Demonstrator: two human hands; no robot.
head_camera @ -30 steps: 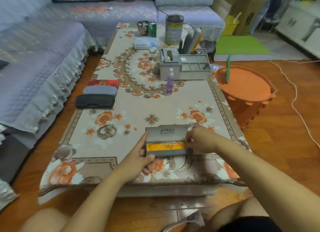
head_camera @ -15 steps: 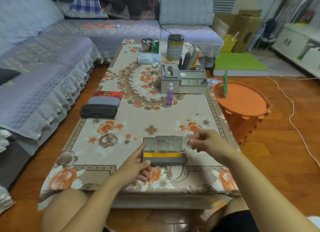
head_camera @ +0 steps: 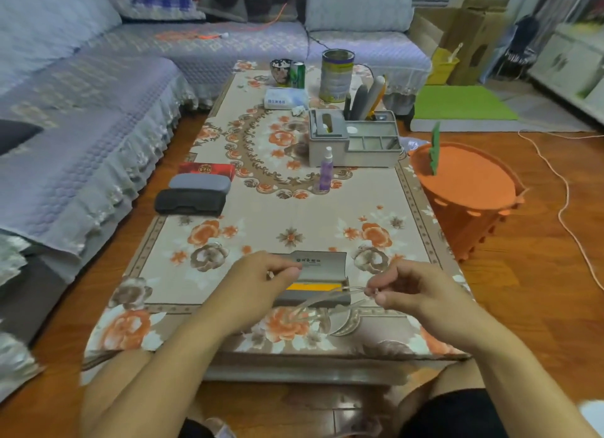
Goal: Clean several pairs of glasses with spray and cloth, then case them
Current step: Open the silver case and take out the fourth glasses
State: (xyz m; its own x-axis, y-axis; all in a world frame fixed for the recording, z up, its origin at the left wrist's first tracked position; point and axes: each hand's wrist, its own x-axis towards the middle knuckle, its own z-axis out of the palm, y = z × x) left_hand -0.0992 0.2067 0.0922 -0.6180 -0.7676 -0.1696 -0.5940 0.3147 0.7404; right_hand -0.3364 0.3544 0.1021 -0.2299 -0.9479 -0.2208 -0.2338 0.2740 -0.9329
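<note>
An open grey glasses case (head_camera: 322, 266) with a yellow cloth (head_camera: 312, 287) inside lies near the table's front edge. A thin clear-framed pair of glasses (head_camera: 322, 302) hangs just above its front. My right hand (head_camera: 410, 294) pinches the right end of the glasses. My left hand (head_camera: 261, 282) hovers over the case's left part with fingertips pinched at the glasses' left end; that contact is blurred. A purple spray bottle (head_camera: 326, 169) stands upright mid-table.
Closed black (head_camera: 189, 201), grey (head_camera: 199, 182) and red (head_camera: 206, 169) cases lie side by side at the table's left edge. A grey organizer (head_camera: 354, 143), a tin (head_camera: 336, 75) and a tissue pack (head_camera: 284, 98) stand farther back. An orange basket (head_camera: 467, 189) sits right of the table.
My right hand has lifted the glasses out of the case and pulled them right and toward me. My left hand left the case's left end and rose to the glasses.
</note>
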